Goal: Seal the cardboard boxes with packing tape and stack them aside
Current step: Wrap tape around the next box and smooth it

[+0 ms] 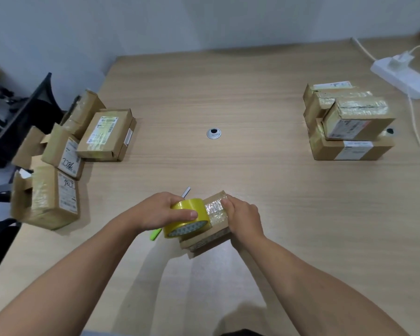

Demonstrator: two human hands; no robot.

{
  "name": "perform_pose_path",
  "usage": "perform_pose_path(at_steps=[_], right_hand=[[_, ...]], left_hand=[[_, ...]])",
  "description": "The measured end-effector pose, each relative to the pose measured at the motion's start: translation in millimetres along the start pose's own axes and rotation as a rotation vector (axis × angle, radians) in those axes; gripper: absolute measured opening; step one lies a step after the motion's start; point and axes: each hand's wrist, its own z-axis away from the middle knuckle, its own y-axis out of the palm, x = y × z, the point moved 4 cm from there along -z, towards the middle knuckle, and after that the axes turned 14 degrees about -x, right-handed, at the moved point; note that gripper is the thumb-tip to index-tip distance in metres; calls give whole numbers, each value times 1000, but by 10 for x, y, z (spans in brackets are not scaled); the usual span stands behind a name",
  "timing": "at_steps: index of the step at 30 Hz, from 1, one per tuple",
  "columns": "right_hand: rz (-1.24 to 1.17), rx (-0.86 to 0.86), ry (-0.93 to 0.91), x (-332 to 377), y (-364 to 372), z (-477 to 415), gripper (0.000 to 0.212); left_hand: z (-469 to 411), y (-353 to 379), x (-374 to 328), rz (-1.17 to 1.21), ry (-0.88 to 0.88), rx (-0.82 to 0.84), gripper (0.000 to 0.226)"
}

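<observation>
Landmark: the round cable hole [214, 133] in the middle of the counter [252, 93]; every place below is told from it.
Box in work: a small cardboard box [209, 238] lies on the counter on your side of the cable hole, tilted out of square with the counter edge.
Left hand: your left hand [163, 209] is clamped round the yellow tape roll [187, 220], thumb across its outer face; the roll sits on the box's left end.
Right hand: your right hand [243, 218] grips the box's right end, fingers curled over the top.
Tape strip: a clear strip [215, 209] runs from the roll across the box top to your right fingertips.
Waiting boxes: a loose heap of boxes [66, 154] lies well left of the cable hole, by the counter's edge.
Finished boxes: a stack of taped boxes [349, 124] stands well right of the cable hole.
Green handle: one end [155, 233] shows under your left wrist; what tool it is cannot be told.
Power strip: a white one [403, 78] lies beyond the stack, far right of the cable hole.
</observation>
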Motion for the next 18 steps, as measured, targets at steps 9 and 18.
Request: perform_pose_path(at_steps=[9, 18], right_hand=[[-36, 40, 126, 130, 99, -47, 42], [-125, 3, 121, 112, 153, 16, 37]], left_hand=[[80, 56, 19, 43, -33, -109, 57], [266, 91, 97, 300, -18, -88, 28]])
